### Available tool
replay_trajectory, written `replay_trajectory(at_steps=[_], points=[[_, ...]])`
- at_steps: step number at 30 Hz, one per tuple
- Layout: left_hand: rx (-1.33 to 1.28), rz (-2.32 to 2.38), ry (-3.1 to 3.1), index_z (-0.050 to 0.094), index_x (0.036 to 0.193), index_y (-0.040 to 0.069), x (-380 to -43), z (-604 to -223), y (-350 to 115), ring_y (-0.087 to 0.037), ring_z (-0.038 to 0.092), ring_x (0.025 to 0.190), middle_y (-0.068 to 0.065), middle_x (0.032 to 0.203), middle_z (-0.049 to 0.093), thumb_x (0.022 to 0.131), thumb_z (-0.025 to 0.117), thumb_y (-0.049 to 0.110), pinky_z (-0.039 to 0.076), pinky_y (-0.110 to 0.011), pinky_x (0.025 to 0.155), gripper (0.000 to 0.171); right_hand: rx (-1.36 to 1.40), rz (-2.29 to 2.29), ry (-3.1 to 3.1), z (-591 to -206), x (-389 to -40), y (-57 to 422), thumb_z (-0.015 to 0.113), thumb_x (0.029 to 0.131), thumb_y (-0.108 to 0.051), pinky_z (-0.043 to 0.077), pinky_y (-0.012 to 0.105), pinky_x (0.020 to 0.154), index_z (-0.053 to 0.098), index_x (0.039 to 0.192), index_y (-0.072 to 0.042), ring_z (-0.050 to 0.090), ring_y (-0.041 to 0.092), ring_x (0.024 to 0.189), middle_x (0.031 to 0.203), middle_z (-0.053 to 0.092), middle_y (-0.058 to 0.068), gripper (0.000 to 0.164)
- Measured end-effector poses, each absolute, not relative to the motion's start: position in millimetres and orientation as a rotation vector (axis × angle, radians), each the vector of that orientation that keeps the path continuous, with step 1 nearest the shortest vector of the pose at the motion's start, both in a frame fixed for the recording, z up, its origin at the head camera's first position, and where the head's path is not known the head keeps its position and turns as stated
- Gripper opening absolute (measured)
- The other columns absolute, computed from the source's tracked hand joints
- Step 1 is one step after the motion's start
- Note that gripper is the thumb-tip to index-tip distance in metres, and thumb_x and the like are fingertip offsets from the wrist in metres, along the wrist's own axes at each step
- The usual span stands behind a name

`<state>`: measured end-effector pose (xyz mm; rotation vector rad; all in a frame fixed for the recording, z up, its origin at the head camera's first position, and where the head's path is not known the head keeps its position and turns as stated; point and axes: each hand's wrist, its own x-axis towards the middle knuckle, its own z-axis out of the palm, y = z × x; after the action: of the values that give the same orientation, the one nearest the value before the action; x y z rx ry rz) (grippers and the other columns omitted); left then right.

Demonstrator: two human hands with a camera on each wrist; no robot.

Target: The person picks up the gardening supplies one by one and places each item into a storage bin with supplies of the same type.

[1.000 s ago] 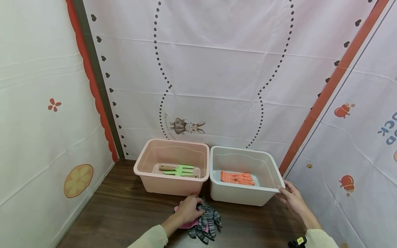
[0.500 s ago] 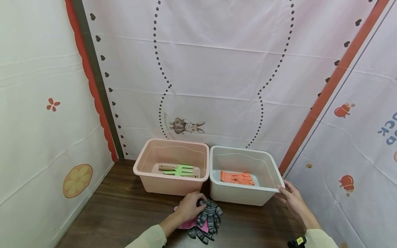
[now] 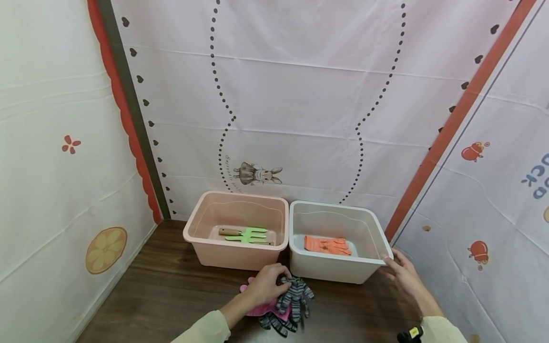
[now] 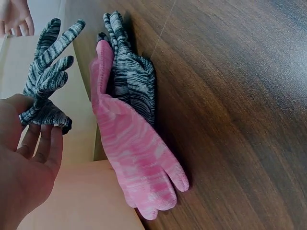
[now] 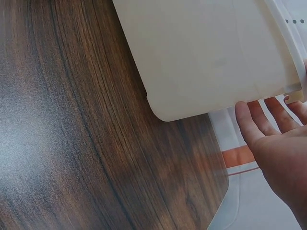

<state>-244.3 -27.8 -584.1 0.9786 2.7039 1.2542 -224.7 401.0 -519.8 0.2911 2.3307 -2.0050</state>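
Observation:
My left hand [image 3: 267, 286] pinches a grey-and-black striped knit glove [image 4: 45, 79] by its cuff, in front of the two bins. The left wrist view has this glove raised, its fingers spread. Below it on the table lie a pink knit glove [image 4: 139, 158] and another striped glove [image 4: 134, 81], partly under the pink one. At the front right corner of the white bin [image 3: 334, 269], my right hand [image 3: 403, 276] holds the rim, with fingers against the side wall in the right wrist view. Orange gloves [image 3: 327, 245] lie inside that bin.
A pink bin [image 3: 238, 256] stands directly left of the white one, holding green garden forks [image 3: 246, 235] with wooden handles. Both bins stand close to the patterned cloth wall [image 3: 300, 119] at the back. The dark wooden table [image 3: 163, 286] extends towards me.
My left hand has shifted slightly right and away from me, and the striped glove has moved right with it, coming up off the pile. My right hand stays on the white bin.

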Motion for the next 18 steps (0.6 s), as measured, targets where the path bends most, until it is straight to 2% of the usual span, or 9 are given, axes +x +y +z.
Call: replay_trajectory(at_steps=[8, 12, 18], points=[[1.047, 1.285, 2.666, 0.072, 0.097, 0.02, -243.2, -574.3, -25.4, -0.002, 0.062, 0.093, 0.013, 0.1, 0.067, 0.096, 0.079, 0.02, 0.057, -0.026, 0.087, 0.007, 0.288, -2.024, 2.332, -520.0, -222.5, 401.4, 0.054, 0.113, -0.026, 0.058, 0.035, 0.1, 0.019, 0.163, 0.003, 0.063, -0.006, 0.102, 0.157, 0.034, 0.026, 0.068], [1.069, 1.298, 2.65, 0.071, 0.096, 0.021, -245.4, -568.4, -23.9, -0.001, 0.061, 0.09, 0.014, 0.097, 0.068, 0.096, 0.08, 0.019, 0.056, -0.023, 0.084, 0.009, 0.277, -2.017, 2.336, -521.1, -222.3, 401.2, 0.054, 0.113, -0.028, 0.056, 0.04, 0.104, 0.018, 0.164, 0.003, 0.062, -0.007, 0.102, 0.159, 0.031, 0.026, 0.069], [1.096, 1.334, 2.64, 0.072, 0.094, 0.021, -245.6, -563.0, -22.2, 0.0, 0.058, 0.081, 0.016, 0.09, 0.066, 0.094, 0.081, 0.018, 0.053, -0.019, 0.075, 0.01, 0.305, -2.032, 2.325, -522.3, -222.8, 401.3, 0.054, 0.113, -0.03, 0.054, 0.044, 0.107, 0.018, 0.165, 0.002, 0.062, -0.006, 0.102, 0.155, 0.037, 0.021, 0.071]])
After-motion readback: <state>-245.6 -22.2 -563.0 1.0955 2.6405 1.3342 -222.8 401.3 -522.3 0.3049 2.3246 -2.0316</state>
